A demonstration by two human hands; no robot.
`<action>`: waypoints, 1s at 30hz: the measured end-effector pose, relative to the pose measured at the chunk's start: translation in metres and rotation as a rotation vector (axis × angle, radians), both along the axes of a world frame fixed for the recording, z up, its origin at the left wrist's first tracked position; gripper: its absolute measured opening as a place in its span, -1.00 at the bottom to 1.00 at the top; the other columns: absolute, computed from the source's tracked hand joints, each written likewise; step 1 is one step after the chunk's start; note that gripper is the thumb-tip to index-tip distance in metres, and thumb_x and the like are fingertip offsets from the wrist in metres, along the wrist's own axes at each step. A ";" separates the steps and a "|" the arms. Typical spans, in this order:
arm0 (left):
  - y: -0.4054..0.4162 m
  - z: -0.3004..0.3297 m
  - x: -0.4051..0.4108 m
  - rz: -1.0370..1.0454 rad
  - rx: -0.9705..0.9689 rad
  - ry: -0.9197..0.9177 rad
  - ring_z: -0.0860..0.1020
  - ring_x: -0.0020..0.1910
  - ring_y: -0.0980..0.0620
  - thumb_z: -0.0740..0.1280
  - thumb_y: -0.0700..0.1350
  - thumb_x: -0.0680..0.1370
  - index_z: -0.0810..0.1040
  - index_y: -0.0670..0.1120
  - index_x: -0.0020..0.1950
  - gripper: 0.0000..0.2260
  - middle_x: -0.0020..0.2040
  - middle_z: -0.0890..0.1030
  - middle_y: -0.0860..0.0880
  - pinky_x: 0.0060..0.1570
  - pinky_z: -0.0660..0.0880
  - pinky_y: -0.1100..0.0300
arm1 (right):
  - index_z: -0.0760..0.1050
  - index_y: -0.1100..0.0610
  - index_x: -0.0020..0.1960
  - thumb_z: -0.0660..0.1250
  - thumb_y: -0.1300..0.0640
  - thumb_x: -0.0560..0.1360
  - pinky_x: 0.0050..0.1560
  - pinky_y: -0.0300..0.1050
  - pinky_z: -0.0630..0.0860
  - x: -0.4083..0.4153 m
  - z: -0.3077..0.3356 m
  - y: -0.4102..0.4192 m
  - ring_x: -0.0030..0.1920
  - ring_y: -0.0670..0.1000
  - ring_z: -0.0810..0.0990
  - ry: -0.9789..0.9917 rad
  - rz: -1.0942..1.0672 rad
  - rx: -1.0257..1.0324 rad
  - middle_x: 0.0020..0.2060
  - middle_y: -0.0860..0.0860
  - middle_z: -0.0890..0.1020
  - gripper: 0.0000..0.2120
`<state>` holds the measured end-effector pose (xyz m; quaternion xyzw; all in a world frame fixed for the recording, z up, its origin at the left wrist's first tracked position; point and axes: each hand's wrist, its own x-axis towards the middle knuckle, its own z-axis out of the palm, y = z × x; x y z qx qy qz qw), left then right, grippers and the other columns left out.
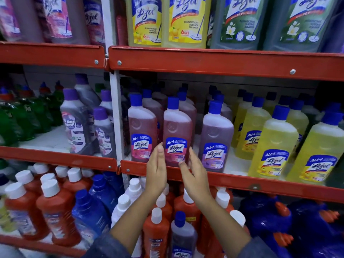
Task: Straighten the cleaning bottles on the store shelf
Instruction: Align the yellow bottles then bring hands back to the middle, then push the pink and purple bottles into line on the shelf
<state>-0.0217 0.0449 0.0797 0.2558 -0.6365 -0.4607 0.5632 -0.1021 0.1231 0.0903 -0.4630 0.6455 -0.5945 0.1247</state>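
Hands raised at the middle shelf front: left hand [156, 170] and right hand [193, 174] both open, fingers extended, flanking a pink Lizol bottle [176, 133] without gripping it. Bottle upright at the red shelf edge [242, 181]. Another pink bottle [142, 129] stands left, purple bottle [216, 140] right, yellow bottles [275, 148] farther right.

Two bare forearms rise from the bottom edge, ending in the left hand [156, 170] and the right hand [194, 175], both without gloves. No ring or watch shows on either. Each arm comes out of a pushed-back sleeve of greyish-blue cloth, possibly denim, though the blur at the frame's edge makes the weave hard to judge.
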 end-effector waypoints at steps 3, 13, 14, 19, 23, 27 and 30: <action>-0.004 0.004 0.001 -0.045 0.074 0.043 0.55 0.17 0.17 0.02 0.53 0.36 0.47 0.23 0.15 -0.43 0.13 0.60 0.09 0.23 0.48 0.09 | 0.23 0.03 0.51 0.21 0.01 0.49 0.37 0.09 0.46 -0.001 -0.002 -0.008 0.36 -0.03 0.49 -0.084 0.001 0.050 0.37 0.03 0.51 -0.40; 0.003 0.008 -0.004 -0.113 0.057 0.065 0.59 0.02 0.25 0.05 0.39 0.43 0.50 0.25 -0.05 -0.65 -0.11 0.64 0.25 0.03 0.46 0.24 | -0.02 0.12 0.59 0.22 0.19 0.58 -0.01 -0.62 0.22 0.009 -0.001 -0.012 0.35 -0.19 0.23 -0.096 -0.090 0.086 0.54 0.03 0.23 -0.34; 0.003 0.008 -0.004 -0.119 0.059 0.073 0.59 0.02 0.25 0.05 0.39 0.43 0.50 0.26 -0.04 -0.65 -0.10 0.64 0.24 0.03 0.47 0.24 | -0.04 0.12 0.59 0.22 0.19 0.58 0.08 -0.55 0.21 0.010 -0.001 -0.012 0.33 -0.22 0.19 -0.094 -0.087 0.084 0.56 0.03 0.19 -0.33; 0.005 0.007 -0.002 -0.145 0.084 0.085 0.57 0.07 0.27 0.06 0.41 0.43 0.49 0.30 0.00 -0.66 -0.03 0.62 0.23 0.07 0.47 0.23 | 0.00 0.11 0.58 0.24 0.17 0.57 0.10 -0.58 0.17 0.012 0.001 -0.010 0.46 -0.14 0.18 -0.035 -0.114 0.110 0.57 0.02 0.18 -0.33; 0.008 0.002 -0.006 -0.057 0.077 0.104 0.53 0.17 0.24 0.02 0.43 0.45 0.47 0.31 0.06 -0.62 0.07 0.59 0.20 0.25 0.45 0.08 | 0.32 0.13 0.47 0.31 0.11 0.50 0.31 -0.06 0.49 0.006 0.002 0.002 0.35 0.03 0.48 0.010 -0.185 0.013 0.37 0.08 0.47 -0.45; 0.027 0.002 -0.014 0.146 -0.103 0.130 0.49 0.21 0.17 -0.01 0.22 0.59 0.46 0.17 0.20 -0.65 0.15 0.53 0.14 0.22 0.47 0.06 | 0.52 0.16 0.27 0.29 0.29 0.51 0.02 -0.49 0.48 -0.007 0.008 0.025 0.12 -0.09 0.57 -0.008 -0.339 -0.226 0.18 0.09 0.56 -0.67; 0.046 0.009 -0.030 0.046 -0.161 0.100 0.55 0.15 0.10 0.01 0.23 0.59 0.53 -0.01 0.19 -0.55 0.11 0.60 0.03 0.18 0.49 0.04 | 0.46 0.12 0.29 0.26 0.18 0.45 0.22 -0.21 0.50 -0.026 0.011 0.035 0.19 -0.06 0.55 -0.022 -0.426 -0.307 0.19 0.04 0.53 -0.59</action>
